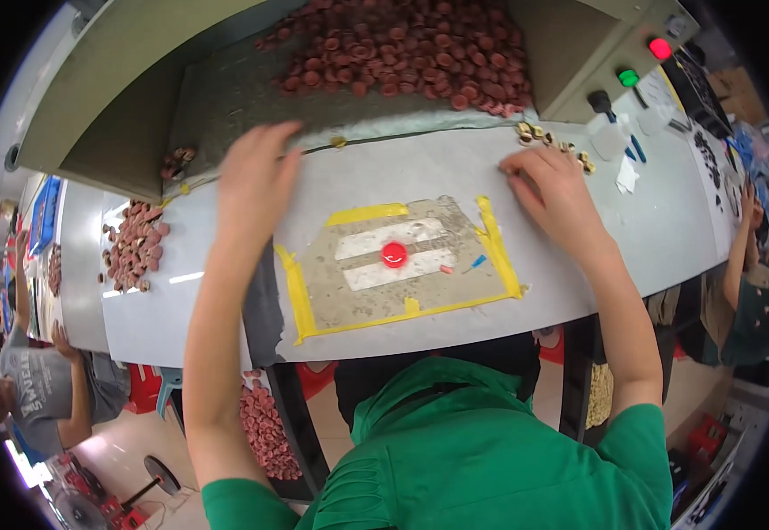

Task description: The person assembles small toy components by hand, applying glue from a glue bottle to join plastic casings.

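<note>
One round, glossy red piece [394, 255] sits over the gap between two pale strips [369, 276]; small cream-and-dark pieces [538, 133] lie loosely strewn along the bench's [663, 234] far right.

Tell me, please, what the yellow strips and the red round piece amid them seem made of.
The yellow strips look like matte adhesive tape, perhaps paper or plastic, lying flat with uneven ends. The red round piece may be glossy plastic, given its highlight, though coated metal is possible.

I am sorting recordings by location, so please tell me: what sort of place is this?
Probably a factory workshop: a heap of reddish pieces, a housing with a red light and a green light, and other people nearby.
</note>
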Tool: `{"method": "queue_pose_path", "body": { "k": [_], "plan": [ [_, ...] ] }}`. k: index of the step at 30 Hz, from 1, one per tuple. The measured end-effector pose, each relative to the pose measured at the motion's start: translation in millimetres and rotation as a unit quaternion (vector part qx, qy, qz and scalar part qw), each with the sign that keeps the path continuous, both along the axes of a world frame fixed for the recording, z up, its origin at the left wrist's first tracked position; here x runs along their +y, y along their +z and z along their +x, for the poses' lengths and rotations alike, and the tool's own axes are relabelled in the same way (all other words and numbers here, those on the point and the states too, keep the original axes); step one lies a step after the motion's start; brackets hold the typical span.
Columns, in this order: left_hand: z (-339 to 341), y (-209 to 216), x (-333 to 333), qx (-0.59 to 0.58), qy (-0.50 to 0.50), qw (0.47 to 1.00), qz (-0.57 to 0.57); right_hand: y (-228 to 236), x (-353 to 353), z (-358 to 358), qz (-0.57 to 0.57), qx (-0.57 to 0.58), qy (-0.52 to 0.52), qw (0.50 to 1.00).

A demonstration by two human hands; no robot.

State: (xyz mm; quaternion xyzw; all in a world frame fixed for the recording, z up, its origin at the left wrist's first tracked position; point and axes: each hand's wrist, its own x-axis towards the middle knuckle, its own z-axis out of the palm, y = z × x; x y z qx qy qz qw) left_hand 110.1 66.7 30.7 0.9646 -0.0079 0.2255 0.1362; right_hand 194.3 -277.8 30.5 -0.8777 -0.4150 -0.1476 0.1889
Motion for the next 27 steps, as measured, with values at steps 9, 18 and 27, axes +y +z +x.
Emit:
{"method": "queue_pose_path", "body": {
  "k": [9,18,27],
  "plan": [
    [92.1,-25.1,-29.7,-0.025,-0.004,0.998,-0.052,1.9,-1.1,-7.2,0.1,0.221,-0.047,0.969],
    [-42.9,11.7,-37.8,0.023,-0.015,0.865,-0.501,11.9,-7.8,-17.6,0.101,0.256,-0.053,0.96],
    [-123.2,-8.2,-101.4,0.064,-0.074,0.571,-0.815,5.8,-4.7,-19.6,0.001,0.17,-0.041,0.985]
  ]
}}
